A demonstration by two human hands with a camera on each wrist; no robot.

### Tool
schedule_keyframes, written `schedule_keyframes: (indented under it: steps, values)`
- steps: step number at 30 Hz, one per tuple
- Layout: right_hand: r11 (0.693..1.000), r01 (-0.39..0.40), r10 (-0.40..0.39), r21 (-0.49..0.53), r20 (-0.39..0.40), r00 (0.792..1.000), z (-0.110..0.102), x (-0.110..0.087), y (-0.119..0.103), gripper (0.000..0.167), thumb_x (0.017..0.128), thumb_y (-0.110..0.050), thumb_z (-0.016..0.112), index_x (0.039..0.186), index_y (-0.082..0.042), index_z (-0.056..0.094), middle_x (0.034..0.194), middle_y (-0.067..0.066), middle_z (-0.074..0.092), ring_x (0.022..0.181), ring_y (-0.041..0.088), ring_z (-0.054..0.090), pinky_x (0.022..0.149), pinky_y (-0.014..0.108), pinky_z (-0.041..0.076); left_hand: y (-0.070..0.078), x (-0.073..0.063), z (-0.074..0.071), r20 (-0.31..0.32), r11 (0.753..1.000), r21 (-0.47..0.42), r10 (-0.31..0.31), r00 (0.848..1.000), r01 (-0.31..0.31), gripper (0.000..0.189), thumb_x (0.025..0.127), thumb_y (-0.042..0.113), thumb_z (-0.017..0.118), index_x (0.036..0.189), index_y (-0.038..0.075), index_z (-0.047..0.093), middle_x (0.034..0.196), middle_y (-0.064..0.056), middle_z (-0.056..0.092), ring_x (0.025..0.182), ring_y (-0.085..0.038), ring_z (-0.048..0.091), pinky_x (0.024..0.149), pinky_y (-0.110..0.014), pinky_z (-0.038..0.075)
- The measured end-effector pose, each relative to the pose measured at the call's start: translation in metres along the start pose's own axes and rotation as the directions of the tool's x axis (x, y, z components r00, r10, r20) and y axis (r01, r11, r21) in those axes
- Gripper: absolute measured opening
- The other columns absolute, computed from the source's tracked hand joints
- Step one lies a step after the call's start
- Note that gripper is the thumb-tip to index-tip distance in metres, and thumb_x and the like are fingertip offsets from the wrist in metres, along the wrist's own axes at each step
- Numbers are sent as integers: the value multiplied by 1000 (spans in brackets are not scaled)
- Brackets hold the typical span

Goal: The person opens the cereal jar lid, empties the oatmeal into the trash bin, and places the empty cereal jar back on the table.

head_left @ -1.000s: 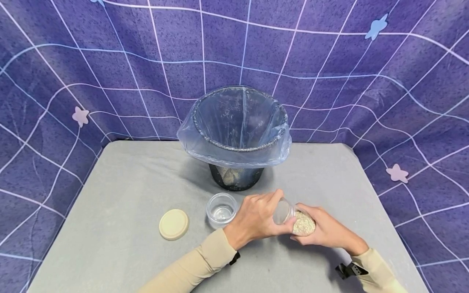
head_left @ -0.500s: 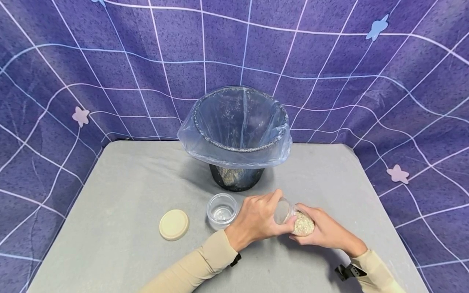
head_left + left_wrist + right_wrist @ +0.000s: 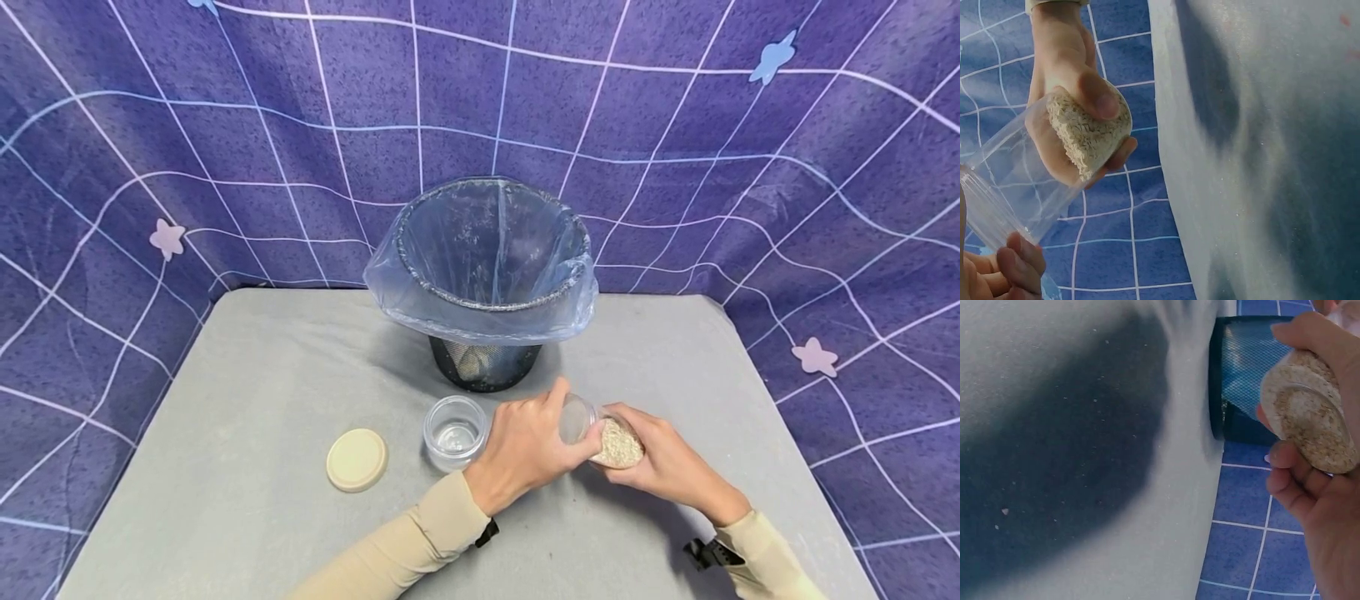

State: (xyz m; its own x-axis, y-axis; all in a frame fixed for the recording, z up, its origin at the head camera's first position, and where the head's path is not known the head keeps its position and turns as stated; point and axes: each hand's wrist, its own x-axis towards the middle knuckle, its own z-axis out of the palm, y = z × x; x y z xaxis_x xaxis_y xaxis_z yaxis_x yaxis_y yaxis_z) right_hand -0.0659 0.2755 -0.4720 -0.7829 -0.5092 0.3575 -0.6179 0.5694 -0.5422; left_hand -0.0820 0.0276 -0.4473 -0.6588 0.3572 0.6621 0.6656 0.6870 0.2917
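Note:
A clear plastic jar (image 3: pixel 1025 169), tilted on its side, holds pale oat-like flakes (image 3: pixel 619 443) gathered toward its base. My right hand (image 3: pixel 663 462) grips the base end, with thumb and fingers wrapped round it. My left hand (image 3: pixel 525 446) holds the clear, ribbed mouth end, thumb below and fingers above. Whether a separate clear piece meets the mouth there, I cannot tell. In the right wrist view the jar's round bottom (image 3: pixel 1124 112) shows flakes against it, with right fingers (image 3: pixel 1294 481) curled beside it. Just left of my left hand stands another clear jar (image 3: pixel 454 429), upright and without a lid.
A round cream lid (image 3: pixel 357 460) lies flat on the grey-covered table (image 3: pixel 247 400), left of the upright jar. Behind the hands stands a black mesh bin (image 3: pixel 480 367) with a blue plastic bag (image 3: pixel 480 321) folded over its rim. Purple gridded cloth (image 3: pixel 465 92) surrounds the table.
Both hands and the held jar have shifted slightly away from me and a little left, with the base end raised somewhat. The upright jar, lid and bin stay put.

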Motion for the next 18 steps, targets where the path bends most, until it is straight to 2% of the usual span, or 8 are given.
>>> schedule_keyframes:
  steps: [3,5,9,12,14,18]
  values:
    - [999,-29,28,41,41,999,-2,0,1,70,69,-12,95,133,-14,66,113,-5,74,93,6,68,79,28,60,0,-3,0,48,1000,-19,-3,999,4,44,93,57,69,93,15,55,58,10,40,44,-10,41,38,-25,32]
    - [996,-53,47,75,76,996,-4,0,2,67,72,-13,95,132,-19,66,110,-9,73,90,5,68,77,28,60,0,-5,0,88,999,-42,-5,996,8,44,96,60,67,96,17,55,62,9,46,48,-10,45,41,-24,36]
    - [988,-87,69,129,139,988,-8,-1,4,59,76,-18,96,125,-28,65,101,-13,71,82,4,67,70,27,59,-1,-8,-2,142,996,-90,28,989,-16,47,97,63,64,110,18,62,84,7,65,67,-12,63,51,-26,50]
    - [982,-84,54,166,180,982,-11,-1,5,55,76,-19,96,119,-31,63,94,-15,68,78,4,66,67,26,58,-2,-8,-3,147,991,-111,94,985,-78,53,95,63,67,122,17,64,105,6,71,82,-12,70,59,-26,56]
    - [979,-77,37,189,207,978,-13,-1,5,55,75,-19,96,116,-31,62,93,-16,67,77,3,65,67,25,58,-3,-7,-4,137,985,-116,146,980,-130,56,94,64,69,124,17,65,109,6,71,85,-12,70,61,-23,56]
    - [971,-69,10,227,252,968,-15,0,4,54,74,-17,97,113,-32,62,92,-17,66,76,2,64,66,24,57,-4,-5,-5,94,973,-98,218,971,-209,53,92,64,71,115,16,65,99,9,68,78,-8,67,59,-19,52]
